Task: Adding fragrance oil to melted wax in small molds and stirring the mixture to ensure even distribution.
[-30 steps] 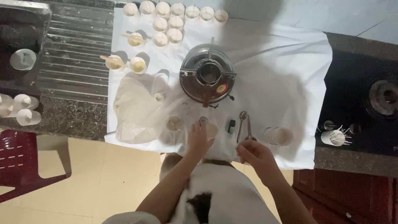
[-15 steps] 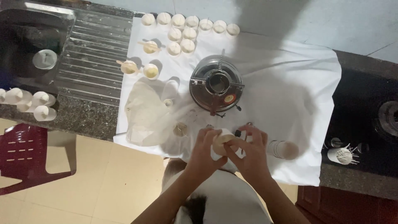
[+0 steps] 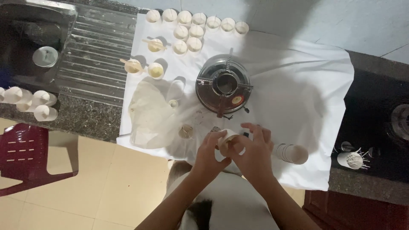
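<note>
Dark speckled stone countertop [image 3: 81, 117] runs across my view, with pale tiled floor [image 3: 85, 191] below it and a dark red plastic chair [image 3: 25, 157] at the lower left. Spread over the middle of the counter is a large white cloth [image 3: 298, 93], hanging over the front edge. To its left lies the ribbed steel draining board [image 3: 93, 64] with the sink [image 3: 25, 38] beyond it, and to the right the black stove top [image 3: 379, 110].

On the cloth, the biggest thing is a round metal pot [image 3: 224, 85] with a smaller vessel set in its mouth. Left of it lies a crumpled cream-coloured bag [image 3: 147, 115]. Along the far edge stand rows of small filled cups [image 3: 194, 30]. A sleeve of stacked cups [image 3: 292, 152] lies on its side near my right wrist, and a white cup full of thin sticks [image 3: 351, 158] stands on the stove top.

My left hand [image 3: 211, 151] and my right hand [image 3: 253, 149] meet just in front of the pot, at the near edge of the cloth. Between them is a small pale cup [image 3: 228, 138], lifted and tipped on its side. My left fingers curl around its near side; my right fingers are closed on its other side, with the forefinger stretched over the top.
</note>
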